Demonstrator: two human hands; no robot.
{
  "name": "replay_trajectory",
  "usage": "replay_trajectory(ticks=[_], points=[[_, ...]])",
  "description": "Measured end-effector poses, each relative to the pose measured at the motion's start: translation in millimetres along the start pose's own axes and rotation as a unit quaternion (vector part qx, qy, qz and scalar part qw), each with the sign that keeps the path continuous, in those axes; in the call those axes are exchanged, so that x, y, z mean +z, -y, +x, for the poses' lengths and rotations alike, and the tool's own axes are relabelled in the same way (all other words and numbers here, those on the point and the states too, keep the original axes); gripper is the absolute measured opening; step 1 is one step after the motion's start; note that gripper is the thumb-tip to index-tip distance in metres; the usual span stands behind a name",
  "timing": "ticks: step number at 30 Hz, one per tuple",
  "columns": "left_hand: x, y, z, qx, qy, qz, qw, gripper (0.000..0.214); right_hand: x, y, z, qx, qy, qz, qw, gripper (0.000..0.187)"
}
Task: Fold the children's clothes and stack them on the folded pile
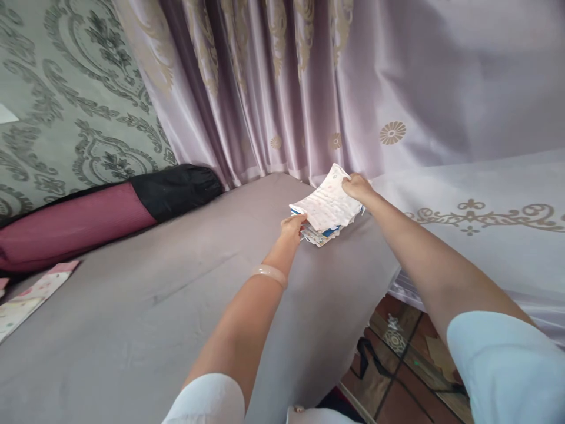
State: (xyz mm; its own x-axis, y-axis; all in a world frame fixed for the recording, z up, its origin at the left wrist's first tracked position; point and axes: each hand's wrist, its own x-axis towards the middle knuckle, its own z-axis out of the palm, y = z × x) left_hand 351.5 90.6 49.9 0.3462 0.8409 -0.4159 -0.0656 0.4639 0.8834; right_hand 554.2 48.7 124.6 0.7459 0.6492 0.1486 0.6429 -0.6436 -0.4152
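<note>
A small stack of papers or thin booklets lies near the far corner of a bed covered with a grey-mauve sheet. My left hand grips the stack's near left edge, fingers curled around it. My right hand pinches the far right edge of the top sheet, which is white with small printed dots and curls upward. Coloured page edges show under that top sheet. A pale bangle sits on my left wrist.
A rolled maroon mat with a black end lies along the patterned wall at the left. A printed paper strip rests on the bed's left edge. Lilac curtains hang behind. Tiled floor shows at the lower right.
</note>
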Motion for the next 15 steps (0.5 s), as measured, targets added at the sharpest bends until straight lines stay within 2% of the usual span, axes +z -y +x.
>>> replay_trajectory(ticks=[6,9,12,15], points=[[-3.4,9,-4,0.011,0.012,0.013,1.0,0.018,17,-2,1,0.018,0.004,-0.017,1.0,0.048],[-14.6,11,-10,0.017,0.029,0.021,0.999,0.015,23,-4,0,0.026,0.013,-0.024,0.999,0.048],[-41.9,14,-20,0.047,0.025,0.056,0.997,0.015,29,-6,-2,0.012,0.023,-0.033,0.999,0.047],[-89.3,17,-29,0.105,0.014,0.127,0.986,0.018,36,-8,-1,-0.006,0.033,-0.041,0.999,0.047]])
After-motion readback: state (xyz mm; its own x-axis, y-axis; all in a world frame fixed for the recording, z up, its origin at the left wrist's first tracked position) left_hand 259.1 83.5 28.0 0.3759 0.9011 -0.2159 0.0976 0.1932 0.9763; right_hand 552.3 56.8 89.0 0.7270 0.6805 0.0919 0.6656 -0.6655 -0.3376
